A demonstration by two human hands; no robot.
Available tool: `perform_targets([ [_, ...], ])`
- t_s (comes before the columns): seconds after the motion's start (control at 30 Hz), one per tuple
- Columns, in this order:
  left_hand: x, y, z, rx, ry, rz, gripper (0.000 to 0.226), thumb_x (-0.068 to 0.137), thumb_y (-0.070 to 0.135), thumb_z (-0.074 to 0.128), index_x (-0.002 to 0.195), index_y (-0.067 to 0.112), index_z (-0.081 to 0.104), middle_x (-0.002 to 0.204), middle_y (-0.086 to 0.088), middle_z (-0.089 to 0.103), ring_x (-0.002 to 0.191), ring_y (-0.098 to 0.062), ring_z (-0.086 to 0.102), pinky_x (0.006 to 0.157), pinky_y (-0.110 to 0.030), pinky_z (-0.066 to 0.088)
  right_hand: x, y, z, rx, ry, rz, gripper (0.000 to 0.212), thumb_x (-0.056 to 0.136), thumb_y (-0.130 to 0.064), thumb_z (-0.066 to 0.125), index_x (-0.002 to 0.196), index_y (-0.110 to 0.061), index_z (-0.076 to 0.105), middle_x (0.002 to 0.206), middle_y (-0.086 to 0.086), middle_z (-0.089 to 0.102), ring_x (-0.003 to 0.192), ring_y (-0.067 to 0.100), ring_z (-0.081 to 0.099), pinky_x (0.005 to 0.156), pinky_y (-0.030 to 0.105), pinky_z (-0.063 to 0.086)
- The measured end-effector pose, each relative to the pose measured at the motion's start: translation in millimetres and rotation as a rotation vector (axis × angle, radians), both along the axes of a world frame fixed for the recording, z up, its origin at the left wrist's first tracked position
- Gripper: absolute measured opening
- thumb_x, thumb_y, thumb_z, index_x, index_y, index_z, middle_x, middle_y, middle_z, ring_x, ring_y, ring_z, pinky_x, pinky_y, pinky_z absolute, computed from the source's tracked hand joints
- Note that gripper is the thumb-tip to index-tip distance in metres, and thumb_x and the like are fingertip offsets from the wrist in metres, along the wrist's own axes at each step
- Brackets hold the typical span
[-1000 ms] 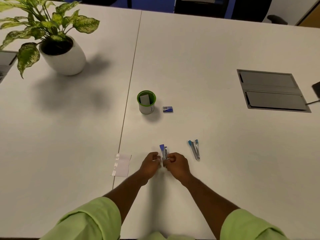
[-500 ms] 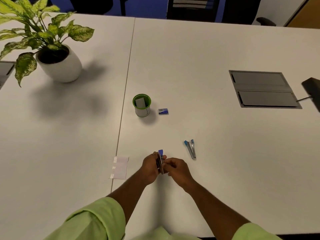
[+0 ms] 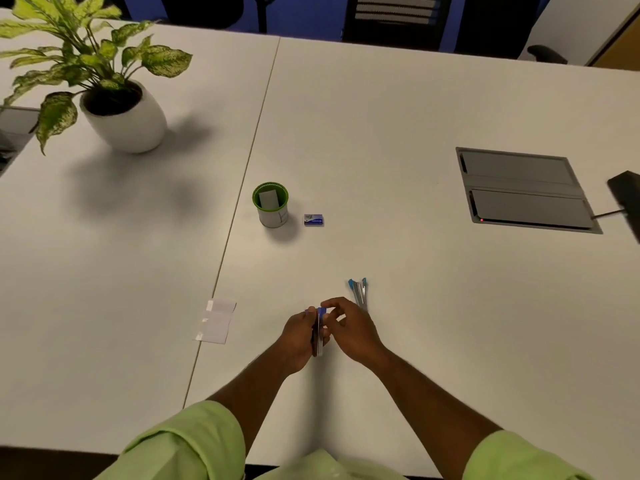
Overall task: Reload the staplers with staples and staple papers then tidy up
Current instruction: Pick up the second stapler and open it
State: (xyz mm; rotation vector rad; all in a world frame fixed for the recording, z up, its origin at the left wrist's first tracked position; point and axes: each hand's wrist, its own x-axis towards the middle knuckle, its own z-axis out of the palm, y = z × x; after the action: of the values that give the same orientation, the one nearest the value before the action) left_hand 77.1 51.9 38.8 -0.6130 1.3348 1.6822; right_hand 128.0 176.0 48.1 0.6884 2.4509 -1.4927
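Spanning whole view: white table (image 3: pixel 381 133), seam (image 3: pixel 242 174) running 12-to-6 left of centre. Potted plant (image 3: pixel 114 98) at 10 o'clock. Paper slip (image 3: pixel 217 321) at 8. Green cup (image 3: pixel 271 206), staple box (image 3: pixel 313 220) at centre. Left hand (image 3: pixel 300 336) gripping purple stapler (image 3: pixel 318 332) at 6; right hand (image 3: pixel 349 329) pinching its top. Blue stapler (image 3: pixel 358 293) just beside. Grey cable hatch (image 3: pixel 523 188) at 3. Dark chairs (image 3: pixel 398 19) at 12.
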Motion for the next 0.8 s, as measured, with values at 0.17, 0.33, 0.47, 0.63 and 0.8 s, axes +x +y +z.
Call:
perform_targets([
  [0.17, 18, 9, 6, -0.001, -0.048, 0.040, 0.038, 0.109, 0.025, 0.033, 0.129, -0.001, 0.053, 0.107, -0.019, 0.065, 0.101, -0.033, 0.062, 0.097, -0.045, 0.047, 14, 12, -6, 0.014, -0.033, 0.121, 0.017, 0.093, -0.043, 0.062, 0.109, -0.046, 0.060, 0.090, -0.014, 0.068, 0.076, 0.007, 0.070, 0.078, 0.033, 0.059],
  [0.33, 29, 18, 11, 0.018, -0.045, 0.056, 0.040, 0.109, 0.025, 0.029, 0.130, 0.001, 0.053, 0.122, -0.023, 0.063, 0.105, -0.031, 0.062, 0.091, -0.041, 0.051, 23, 17, -3, 0.061, 0.014, 0.100, 0.010, 0.091, -0.042, 0.062, 0.101, -0.039, 0.064, 0.088, -0.015, 0.067, 0.075, 0.007, 0.069, 0.078, 0.036, 0.059],
  [0.47, 37, 22, 11, 0.041, -0.022, 0.068, 0.039, 0.109, 0.027, 0.030, 0.115, 0.004, 0.061, 0.101, -0.013, 0.070, 0.092, -0.025, 0.068, 0.076, -0.033, 0.055, 27, 19, 3, 0.093, 0.020, 0.079, 0.007, 0.091, -0.043, 0.061, 0.097, -0.039, 0.062, 0.086, -0.015, 0.067, 0.074, 0.007, 0.068, 0.075, 0.032, 0.058],
  [0.63, 44, 21, 14, 0.091, -0.022, 0.051, 0.043, 0.109, 0.027, 0.029, 0.107, 0.006, 0.066, 0.096, -0.008, 0.076, 0.088, -0.021, 0.072, 0.072, -0.031, 0.057, 33, 24, 6, 0.104, 0.015, 0.127, 0.005, 0.094, -0.039, 0.060, 0.097, -0.036, 0.061, 0.090, -0.015, 0.067, 0.075, 0.008, 0.069, 0.077, 0.032, 0.057],
  [0.8, 47, 17, 13, 0.082, -0.063, 0.085, 0.042, 0.109, 0.027, 0.030, 0.117, 0.002, 0.062, 0.109, -0.014, 0.072, 0.096, -0.025, 0.070, 0.075, -0.034, 0.056, 37, 20, 8, 0.060, 0.022, 0.143, 0.001, 0.094, -0.036, 0.060, 0.095, -0.036, 0.060, 0.089, -0.015, 0.067, 0.072, 0.009, 0.069, 0.077, 0.034, 0.058],
])
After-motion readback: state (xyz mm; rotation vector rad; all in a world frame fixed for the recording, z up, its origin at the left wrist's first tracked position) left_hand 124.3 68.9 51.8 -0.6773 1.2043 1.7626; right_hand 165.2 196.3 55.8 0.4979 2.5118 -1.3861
